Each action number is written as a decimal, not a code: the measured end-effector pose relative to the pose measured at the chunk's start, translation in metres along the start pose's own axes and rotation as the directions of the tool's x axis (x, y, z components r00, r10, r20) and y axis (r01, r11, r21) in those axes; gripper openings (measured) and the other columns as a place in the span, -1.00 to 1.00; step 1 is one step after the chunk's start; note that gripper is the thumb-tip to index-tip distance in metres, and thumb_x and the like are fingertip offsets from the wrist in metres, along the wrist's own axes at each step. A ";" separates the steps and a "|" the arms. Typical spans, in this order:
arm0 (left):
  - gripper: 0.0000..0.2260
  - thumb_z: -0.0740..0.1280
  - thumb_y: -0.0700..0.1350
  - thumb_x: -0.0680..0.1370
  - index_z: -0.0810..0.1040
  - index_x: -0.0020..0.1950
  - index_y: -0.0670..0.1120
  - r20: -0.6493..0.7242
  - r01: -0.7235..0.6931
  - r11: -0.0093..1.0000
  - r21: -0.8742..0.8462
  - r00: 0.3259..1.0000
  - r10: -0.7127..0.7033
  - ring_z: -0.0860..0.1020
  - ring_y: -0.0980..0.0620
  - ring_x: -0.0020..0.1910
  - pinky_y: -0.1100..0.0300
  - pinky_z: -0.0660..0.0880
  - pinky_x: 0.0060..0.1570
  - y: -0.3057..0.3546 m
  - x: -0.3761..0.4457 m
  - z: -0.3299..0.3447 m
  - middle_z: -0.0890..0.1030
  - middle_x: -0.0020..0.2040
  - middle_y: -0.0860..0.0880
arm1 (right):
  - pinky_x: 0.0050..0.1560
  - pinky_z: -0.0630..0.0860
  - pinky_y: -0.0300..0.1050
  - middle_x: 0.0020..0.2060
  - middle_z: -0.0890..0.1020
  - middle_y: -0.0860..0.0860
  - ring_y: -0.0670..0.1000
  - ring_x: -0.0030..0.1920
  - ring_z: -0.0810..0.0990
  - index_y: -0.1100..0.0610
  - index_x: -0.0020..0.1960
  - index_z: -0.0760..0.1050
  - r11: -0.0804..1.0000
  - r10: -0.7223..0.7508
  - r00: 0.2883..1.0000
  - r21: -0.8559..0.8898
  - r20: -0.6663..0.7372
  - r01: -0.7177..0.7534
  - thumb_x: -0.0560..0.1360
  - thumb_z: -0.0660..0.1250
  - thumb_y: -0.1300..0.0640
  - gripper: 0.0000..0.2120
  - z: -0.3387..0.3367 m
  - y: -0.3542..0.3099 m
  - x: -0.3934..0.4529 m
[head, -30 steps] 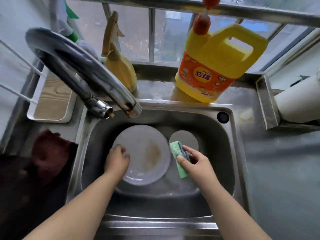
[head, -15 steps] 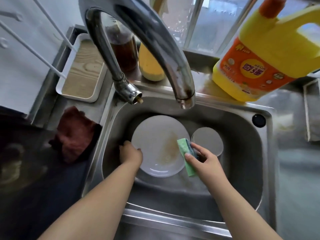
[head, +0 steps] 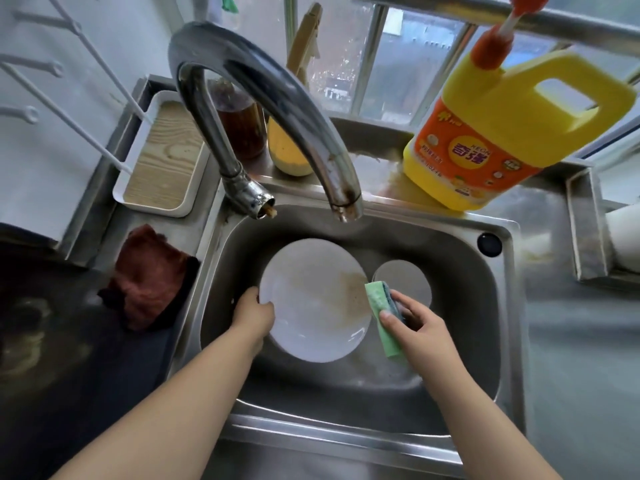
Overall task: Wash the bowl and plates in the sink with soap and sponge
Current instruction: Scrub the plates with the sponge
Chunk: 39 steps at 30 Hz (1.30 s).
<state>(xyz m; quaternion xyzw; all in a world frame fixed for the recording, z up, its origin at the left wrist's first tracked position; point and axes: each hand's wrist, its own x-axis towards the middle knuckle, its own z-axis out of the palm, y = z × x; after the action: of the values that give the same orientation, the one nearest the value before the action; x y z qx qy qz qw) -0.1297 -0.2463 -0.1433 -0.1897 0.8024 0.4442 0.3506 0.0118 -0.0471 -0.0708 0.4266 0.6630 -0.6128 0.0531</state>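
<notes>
Your right hand (head: 420, 327) is pinching the green sponge (head: 382, 315), which is now touching the right rim of the plate (head: 313, 299) at frame centre; a second ago it was held just off it. Your left hand (head: 252, 315) is gripping the plate's left edge. Scrubbing is probably starting on the brown smear. A smaller dish (head: 407, 280), perhaps the bowl, is waiting just right in the sink (head: 485, 306).

Likely a home kitchen: steel sink (head: 498, 327) under a curved faucet (head: 277, 98), yellow detergent jug (head: 502, 133) far right by the window (head: 398, 64).
</notes>
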 end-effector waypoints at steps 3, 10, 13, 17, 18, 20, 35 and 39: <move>-0.84 0.19 -0.29 0.56 0.46 0.06 -0.09 0.005 -0.098 0.994 0.038 0.995 0.098 0.53 -0.06 -0.05 0.09 0.47 -0.08 0.007 -0.015 -0.008 0.56 -0.02 -0.06 | -0.14 0.56 -0.29 -0.01 0.56 -0.21 -0.12 0.02 0.58 -0.13 0.23 0.47 0.999 -0.008 1.000 0.036 -0.022 0.009 0.47 0.42 0.12 -0.63 -0.012 -0.001 -0.011; -0.86 0.21 -0.29 0.51 0.49 -0.12 -0.08 0.069 -0.271 0.932 0.243 0.963 0.262 0.53 -0.06 -0.18 0.18 0.36 -0.34 0.019 -0.049 -0.025 0.57 -0.18 -0.07 | -0.16 0.52 -0.30 -0.02 0.58 -0.19 -0.12 0.00 0.59 -0.15 0.17 0.48 0.991 -0.027 0.997 0.126 -0.070 0.036 0.48 0.42 0.15 -0.66 -0.035 0.000 -0.037; -0.89 0.25 -0.28 0.52 0.48 -0.15 -0.09 0.113 -0.371 0.878 0.302 0.929 0.353 0.50 -0.04 -0.24 0.19 0.33 -0.37 0.026 -0.065 -0.026 0.56 -0.23 -0.06 | -0.08 0.56 -0.21 0.04 0.60 -0.12 -0.07 0.05 0.60 -0.16 0.17 0.50 0.987 -0.020 0.997 0.159 -0.079 0.032 0.46 0.43 0.13 -0.66 -0.039 0.003 -0.047; -0.89 0.21 -0.26 0.55 0.47 -0.13 -0.10 0.216 -0.541 0.740 0.398 0.840 0.498 0.51 -0.10 -0.20 0.10 0.41 -0.22 0.036 -0.082 -0.024 0.56 -0.23 -0.08 | -0.08 0.57 -0.20 0.04 0.60 -0.13 -0.06 0.04 0.61 -0.13 0.22 0.49 0.984 -0.028 0.994 0.173 -0.107 0.046 0.46 0.44 0.12 -0.64 -0.047 0.004 -0.060; -0.90 0.21 -0.27 0.55 0.46 -0.11 -0.10 0.244 -0.579 0.700 0.419 0.814 0.527 0.52 -0.11 -0.20 0.07 0.43 -0.19 0.037 -0.086 -0.023 0.57 -0.23 -0.09 | -0.11 0.57 -0.25 0.03 0.60 -0.12 -0.06 0.03 0.62 -0.10 0.23 0.50 0.982 -0.039 0.993 0.181 -0.115 0.060 0.47 0.43 0.14 -0.63 -0.049 0.003 -0.063; -0.90 0.23 -0.28 0.55 0.48 -0.04 -0.10 0.296 -0.655 0.620 0.432 0.752 0.589 0.54 -0.12 -0.20 0.05 0.46 -0.16 0.042 -0.094 -0.020 0.59 -0.21 -0.12 | -0.20 0.55 -0.33 0.02 0.62 -0.10 -0.08 0.00 0.63 -0.05 0.23 0.51 0.976 -0.062 0.989 0.198 -0.135 0.088 0.47 0.43 0.18 -0.64 -0.053 0.002 -0.068; -0.84 0.30 -0.30 0.54 0.58 -0.06 -0.06 0.196 -0.337 0.941 0.010 0.924 0.329 0.59 -0.09 -0.05 -0.01 0.57 -0.02 0.047 -0.102 -0.024 0.63 -0.07 -0.10 | -0.04 0.62 -0.11 0.03 0.60 -0.07 -0.07 -0.03 0.61 -0.05 0.31 0.48 0.999 -0.006 0.994 -0.044 -0.109 0.001 0.44 0.45 0.02 -0.55 -0.036 0.004 -0.072; -0.73 0.27 -0.30 0.56 0.52 0.25 -0.15 0.215 -0.126 0.979 -0.163 0.963 0.160 0.56 -0.17 0.11 -0.12 0.56 0.10 0.033 -0.100 -0.027 0.60 0.13 -0.13 | 0.14 0.56 -0.11 0.16 0.57 -0.04 -0.06 0.08 0.56 -0.04 0.37 0.44 0.979 -0.035 0.994 -0.202 -0.101 0.014 0.44 0.45 -0.03 -0.48 -0.012 0.003 -0.067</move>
<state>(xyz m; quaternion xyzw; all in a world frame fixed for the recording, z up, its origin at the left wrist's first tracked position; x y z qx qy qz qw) -0.0929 -0.2522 -0.0412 -0.1047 0.7336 0.5453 0.3918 0.0612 -0.0710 -0.0303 0.4422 0.7287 -0.5201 0.0539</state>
